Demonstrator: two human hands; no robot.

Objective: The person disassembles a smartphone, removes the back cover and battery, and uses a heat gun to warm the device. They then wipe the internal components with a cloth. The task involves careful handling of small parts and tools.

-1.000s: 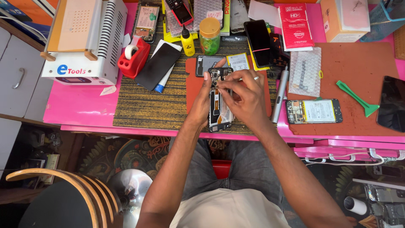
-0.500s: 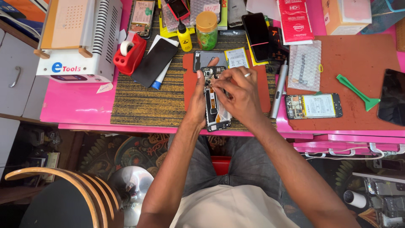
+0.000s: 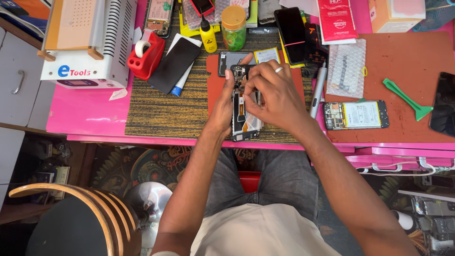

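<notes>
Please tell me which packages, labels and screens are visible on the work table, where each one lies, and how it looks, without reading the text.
Red flat packet: top edge, right of centre, white print.
Peach carton: top right corner, boxy.
Bubble-wrap pouch: on the brown mat, clear, rectangular.
Dark phone screen: top centre, black, tilted.
White machine label: left, blue and orange print.
Opened phone: centre, between left hand and right hand.

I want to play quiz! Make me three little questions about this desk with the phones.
1. True or false: the right hand wears a ring.
2. What colour is the tape holder? A red, B blue, C black.
3. Which hand steadies the opened phone from its left side?

Key: 1 true. 2 A. 3 the left hand.
</notes>
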